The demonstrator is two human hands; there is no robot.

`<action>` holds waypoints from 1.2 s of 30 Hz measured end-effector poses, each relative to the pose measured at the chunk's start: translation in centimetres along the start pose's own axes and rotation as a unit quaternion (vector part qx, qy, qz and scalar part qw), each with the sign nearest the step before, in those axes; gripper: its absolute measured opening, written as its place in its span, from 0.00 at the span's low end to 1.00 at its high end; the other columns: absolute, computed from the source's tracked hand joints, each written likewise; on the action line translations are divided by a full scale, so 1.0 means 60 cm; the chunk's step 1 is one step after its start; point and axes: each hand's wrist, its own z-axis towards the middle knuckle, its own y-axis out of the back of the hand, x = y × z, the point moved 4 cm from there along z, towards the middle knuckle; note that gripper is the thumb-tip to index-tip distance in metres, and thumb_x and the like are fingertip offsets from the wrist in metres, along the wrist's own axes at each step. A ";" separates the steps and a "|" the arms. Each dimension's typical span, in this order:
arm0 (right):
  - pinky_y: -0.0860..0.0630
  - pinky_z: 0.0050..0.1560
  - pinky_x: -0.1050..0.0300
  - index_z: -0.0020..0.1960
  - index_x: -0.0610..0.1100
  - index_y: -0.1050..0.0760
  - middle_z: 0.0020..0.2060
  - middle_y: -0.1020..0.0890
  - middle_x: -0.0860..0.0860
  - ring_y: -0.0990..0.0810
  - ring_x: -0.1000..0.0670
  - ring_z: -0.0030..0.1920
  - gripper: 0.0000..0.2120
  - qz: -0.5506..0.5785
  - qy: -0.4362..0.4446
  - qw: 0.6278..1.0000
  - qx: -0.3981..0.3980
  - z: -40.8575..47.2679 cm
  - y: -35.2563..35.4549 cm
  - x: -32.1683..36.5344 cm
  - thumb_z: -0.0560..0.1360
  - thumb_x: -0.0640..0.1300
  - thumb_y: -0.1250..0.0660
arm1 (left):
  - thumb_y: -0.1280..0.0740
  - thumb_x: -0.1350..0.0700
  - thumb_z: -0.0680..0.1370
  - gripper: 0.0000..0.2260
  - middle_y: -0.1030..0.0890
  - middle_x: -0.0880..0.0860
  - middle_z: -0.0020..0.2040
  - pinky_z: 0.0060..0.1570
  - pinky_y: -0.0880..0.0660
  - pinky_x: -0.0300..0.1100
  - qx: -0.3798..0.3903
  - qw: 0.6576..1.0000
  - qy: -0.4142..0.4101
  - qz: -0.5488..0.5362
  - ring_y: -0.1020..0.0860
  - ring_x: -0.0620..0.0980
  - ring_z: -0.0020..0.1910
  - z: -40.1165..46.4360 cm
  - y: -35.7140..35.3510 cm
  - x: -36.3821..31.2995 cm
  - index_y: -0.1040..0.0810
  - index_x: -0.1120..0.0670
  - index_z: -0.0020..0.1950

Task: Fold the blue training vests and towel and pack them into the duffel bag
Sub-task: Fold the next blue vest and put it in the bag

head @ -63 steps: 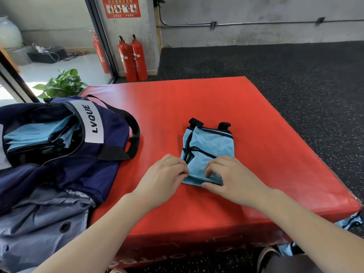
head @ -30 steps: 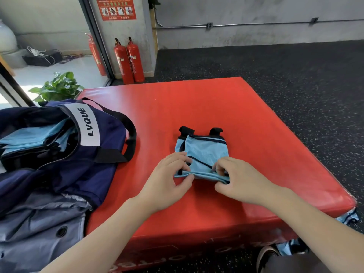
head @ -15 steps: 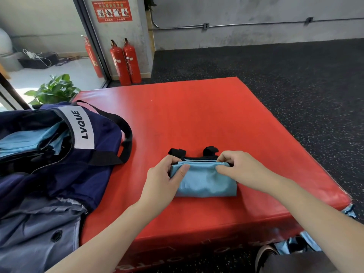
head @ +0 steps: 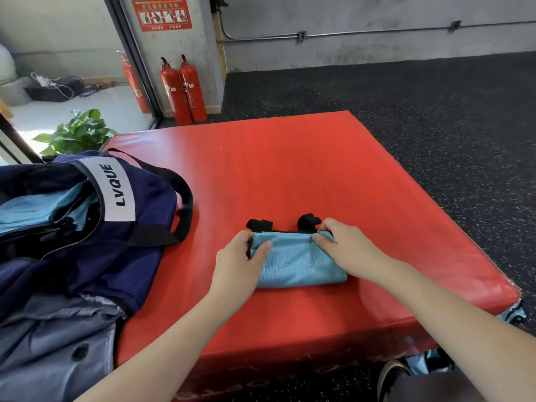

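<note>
A gym room with dark speckled rubber flooring and a grey concrete wall; a thick red mat (head: 290, 169) fills the middle and serves as the work surface. Near its front edge lies a light blue training vest (head: 295, 264), folded into a compact bundle with two black strap ends showing at its far side. The left hand (head: 239, 264) pinches the bundle's left end, thumb on top and fingers curled behind. The right hand (head: 345, 246) pinches the upper right corner in the same way. Both grips are closed on the cloth.

To the left, on the mat's edge, sits a navy duffel bag (head: 87, 227), unzipped, with more light blue fabric already inside. This looks like the close of the folding step for this vest. The next move probably calls for lifting the bundle with both hands, keeping the fold tight, and carrying it left into the open bag. Beyond stand red fire extinguishers (head: 184, 91) and a potted plant (head: 78, 134).
</note>
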 end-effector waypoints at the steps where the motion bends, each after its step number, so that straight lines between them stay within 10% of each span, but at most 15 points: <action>1: 0.30 0.36 0.51 0.47 0.51 0.30 0.36 0.21 0.50 0.22 0.48 0.36 0.09 -0.004 -0.003 1.000 -0.003 0.002 -0.002 -0.001 0.82 0.55 0.38 | 0.31 0.46 0.79 0.09 0.30 0.46 0.29 0.30 0.35 0.37 -0.001 1.000 0.010 0.011 0.34 0.43 0.27 0.001 0.000 0.002 0.24 0.51 0.45; 8: 0.30 0.40 0.51 0.49 0.53 0.29 0.41 0.21 0.51 0.22 0.43 0.44 0.11 -0.063 -0.048 0.996 -0.044 0.007 -0.006 0.001 0.79 0.60 0.39 | 0.32 0.46 0.78 0.12 0.25 0.43 0.50 0.43 0.27 0.47 -0.038 0.984 0.011 0.176 0.23 0.48 0.48 0.005 0.010 -0.016 0.29 0.46 0.58; 15: 0.30 0.40 0.51 0.45 0.50 0.29 0.40 0.21 0.52 0.21 0.45 0.45 0.22 -0.104 -0.114 0.986 -0.056 0.003 0.011 -0.006 0.74 0.70 0.38 | 0.36 0.53 0.78 0.09 0.22 0.45 0.59 0.56 0.31 0.47 0.021 0.900 -0.334 0.278 0.25 0.48 0.61 0.013 -0.012 -0.042 0.18 0.47 0.55; 24: 0.26 0.49 0.49 0.52 0.53 0.29 0.50 0.18 0.52 0.19 0.43 0.54 0.22 -0.112 -0.097 0.984 -0.103 -0.005 0.015 0.013 0.74 0.70 0.40 | 0.38 0.49 0.79 0.13 0.25 0.47 0.35 0.35 0.36 0.44 0.002 0.874 -0.171 0.456 0.28 0.52 0.34 0.000 0.000 -0.056 0.20 0.50 0.38; 30: 0.22 0.52 0.50 0.51 0.55 0.26 0.44 0.18 0.58 0.19 0.51 0.48 0.20 -0.026 -0.078 0.996 -0.017 -0.008 -0.016 0.028 0.70 0.68 0.32 | 0.35 0.54 0.78 0.11 0.17 0.53 0.31 0.30 0.24 0.40 0.151 0.973 0.002 0.176 0.21 0.42 0.26 -0.029 0.000 -0.058 0.18 0.58 0.41; 36: 0.25 0.43 0.59 0.51 0.51 0.21 0.44 0.18 0.56 0.20 0.56 0.45 0.19 0.058 -0.065 0.996 0.029 -0.004 -0.025 0.032 0.66 0.59 0.21 | 0.29 0.47 0.78 0.09 0.20 0.46 0.33 0.38 0.21 0.40 0.135 0.981 0.025 0.137 0.20 0.41 0.32 -0.045 -0.003 -0.047 0.19 0.48 0.56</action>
